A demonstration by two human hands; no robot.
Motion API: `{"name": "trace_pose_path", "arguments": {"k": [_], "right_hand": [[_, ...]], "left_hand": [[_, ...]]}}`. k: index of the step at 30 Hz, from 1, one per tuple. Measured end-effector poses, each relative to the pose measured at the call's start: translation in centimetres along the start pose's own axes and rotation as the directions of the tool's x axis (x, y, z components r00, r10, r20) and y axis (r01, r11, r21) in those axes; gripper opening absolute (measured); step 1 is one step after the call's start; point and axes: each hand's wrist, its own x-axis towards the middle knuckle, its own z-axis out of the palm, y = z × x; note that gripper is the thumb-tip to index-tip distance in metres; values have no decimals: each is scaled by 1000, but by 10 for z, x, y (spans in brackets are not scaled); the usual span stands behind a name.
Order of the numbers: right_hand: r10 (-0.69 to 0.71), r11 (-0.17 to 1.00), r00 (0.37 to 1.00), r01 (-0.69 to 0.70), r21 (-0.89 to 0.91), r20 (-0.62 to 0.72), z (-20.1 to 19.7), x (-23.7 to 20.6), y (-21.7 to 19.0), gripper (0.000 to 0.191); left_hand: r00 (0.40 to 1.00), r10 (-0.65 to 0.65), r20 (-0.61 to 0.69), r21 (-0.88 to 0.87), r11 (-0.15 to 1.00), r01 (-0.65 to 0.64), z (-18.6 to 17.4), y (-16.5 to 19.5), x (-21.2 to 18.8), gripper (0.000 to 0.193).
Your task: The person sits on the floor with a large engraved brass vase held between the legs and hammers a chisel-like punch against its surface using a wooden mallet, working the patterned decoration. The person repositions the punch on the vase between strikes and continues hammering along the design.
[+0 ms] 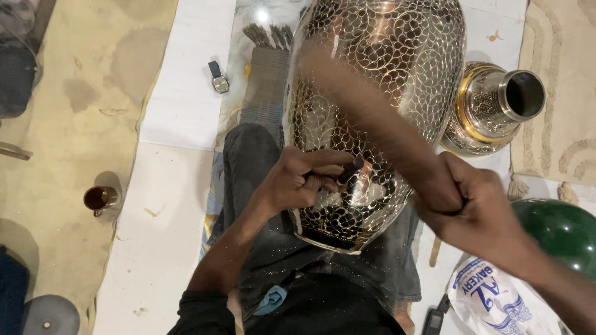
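Head view: I see my left hand [298,180] clenched around a small dark chisel [347,172] pressed against the engraved brass vase [379,80] lying across my lap, while my right hand [475,208] is fisted around a blurred wooden mallet [372,118].

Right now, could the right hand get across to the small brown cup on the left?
Probably not easily: the right hand grips a blurred wooden tool, and the big patterned vase on the lap lies between it and the brown cup.
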Motion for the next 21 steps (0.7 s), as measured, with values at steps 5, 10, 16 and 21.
{"name": "trace_pose_path", "arguments": {"k": [5, 10, 16, 21], "right_hand": [[112, 979, 992, -100, -180, 58, 1, -4, 12, 33], [-41, 972, 996, 59, -226, 83, 0, 2, 13, 42], [116, 975, 988, -93, -202, 104, 2, 6, 3, 34], [76, 960, 995, -56, -275, 62, 4, 6, 0, 32]], "left_hand": [[998, 66, 19, 93, 993, -68, -2, -3, 2, 68], [997, 80, 25, 130, 988, -82, -3, -8, 4, 56], [998, 0, 62, 97, 995, -6, -9, -5, 3, 57], [997, -23, 70, 220, 976, 7, -13, -9, 5, 58]]}}
